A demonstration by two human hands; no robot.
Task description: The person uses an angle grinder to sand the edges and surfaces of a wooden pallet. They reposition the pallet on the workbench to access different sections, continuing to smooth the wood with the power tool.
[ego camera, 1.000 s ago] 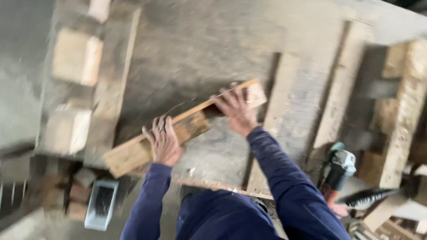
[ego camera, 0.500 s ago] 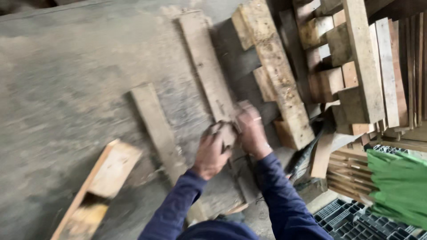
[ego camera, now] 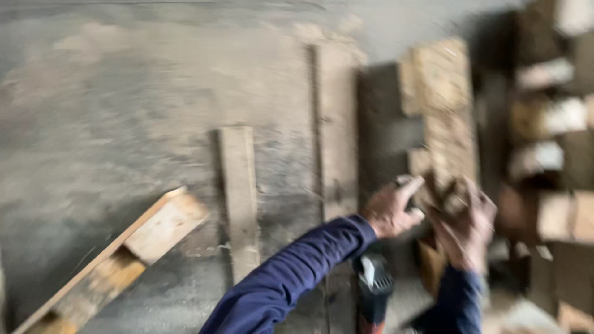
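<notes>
Right of the long upright plank (ego camera: 336,124), both hands meet on a rough wood block (ego camera: 447,193): left hand (ego camera: 391,210) and right hand (ego camera: 467,224), each grip curled around it. Best kept level, clear of the grinder (ego camera: 373,289) below.

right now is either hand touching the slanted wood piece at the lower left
No, the slanted wood piece lies alone on the floor, while the left hand and right hand are both far off by the pallet wood at right.
</notes>
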